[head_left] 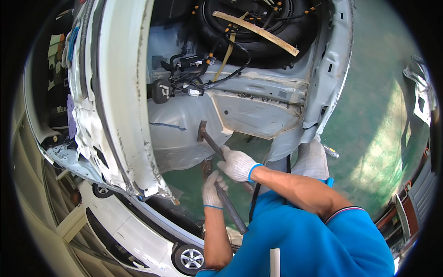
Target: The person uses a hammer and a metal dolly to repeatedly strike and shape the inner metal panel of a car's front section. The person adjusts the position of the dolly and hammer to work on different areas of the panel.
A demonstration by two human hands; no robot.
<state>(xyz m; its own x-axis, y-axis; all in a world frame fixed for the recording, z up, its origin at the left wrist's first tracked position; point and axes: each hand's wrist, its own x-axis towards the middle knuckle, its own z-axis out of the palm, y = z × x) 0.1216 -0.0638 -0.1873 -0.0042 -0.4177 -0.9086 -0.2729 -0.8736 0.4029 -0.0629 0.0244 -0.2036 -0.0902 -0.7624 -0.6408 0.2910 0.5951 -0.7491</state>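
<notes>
Green workshop floor (378, 115) spreads under a stripped white car body (120, 92), seen from above by a person in a blue shirt (295, 240).

Nearest, the left forearm rises from the lower edge, bare to the wrist, and ends in the left hand (212, 189) in a white knit glove. Its fingers are clamped around a dark steel bar (228, 205), which slants from below and right of that hand up to just above it.

Just above and to the right, the right arm comes in bent at the elbow, with the forearm reaching leftward. The right hand (237, 164), gloved the same way, is wrapped tight around the handle of a hammer (210, 138). The handle runs up and left from this hand, and the hammer's head sits against the grey inner panel (184, 138) of the car.

Right of the right hand, a white-clad knee or foot (314, 159) rests by the torn rear edge of the body.

Farther above both hands lie black wiring and connectors (189, 74). Beyond them a spare wheel (258, 18) sits in its well, with a pale wooden strip (258, 30) across it.
</notes>
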